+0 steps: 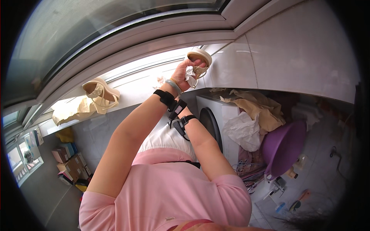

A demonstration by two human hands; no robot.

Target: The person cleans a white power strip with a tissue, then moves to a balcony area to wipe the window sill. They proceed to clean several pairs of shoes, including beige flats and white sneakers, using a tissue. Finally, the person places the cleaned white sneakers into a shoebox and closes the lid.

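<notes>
My left hand [180, 75] is raised at the window ledge, its fingers closed on a beige strappy sandal [203, 56] with a pale sole. Crumpled white paper [190, 75] sits against the palm and the sandal's straps. My right hand [182, 109] is lower, behind the left wrist; its fingers are hidden by the black wrist strap and device there. To the left on the ledge rests a matching beige sandal [104, 91], tilted, beside crumpled tan paper [75, 110].
A window frame [154, 38] stretches over the ledge. On the right, brown paper [266, 107] and white paper [244, 131] lie on a white appliance, near a purple basin [283, 148]. Stacked boxes [73, 167] stand at lower left. Wall taps [277, 186] show at lower right.
</notes>
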